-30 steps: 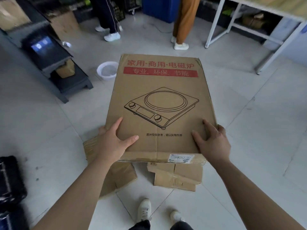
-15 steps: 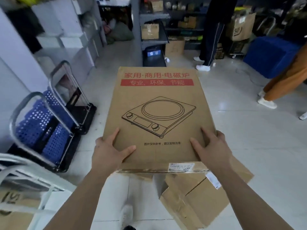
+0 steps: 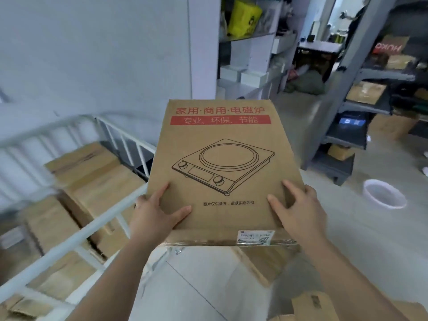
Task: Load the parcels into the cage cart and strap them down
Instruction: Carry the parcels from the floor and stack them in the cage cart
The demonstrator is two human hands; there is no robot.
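Parcel: flat induction cooker box (image 3: pixel 222 167), held level in the air in front of the person, printed face up, its left edge just beside the near rail of the cage cart (image 3: pixel 69 239)
Left hand (image 3: pixel 155 216): clamped on the box's near left corner, thumb on top; the fingers below are hidden
Right hand (image 3: pixel 298 214): clamped on the near right corner, thumb and fingers spread over the top and side edge
Handling (judged): stiff carton, wide and thin; the printed cooker suggests moderate weight and a breakable top plate, so set it down flat and do not drop it
Grip (judged): both side edges, thumbs above and fingers beneath; the taped near edge looks glossy and may slip
In the way: the cart's white rail lies between the box and the load, so the box must probably go over it
Cart contents: stacked parcels (image 3: pixel 92 177) with uneven tops; blurred, count unclear
Floor: loose cartons (image 3: pixel 261 262) under the held box, a trip risk
Right side: white basin (image 3: pixel 384 196) and grey shelving (image 3: pixel 361 107), well apart from the box
Strap: none visible
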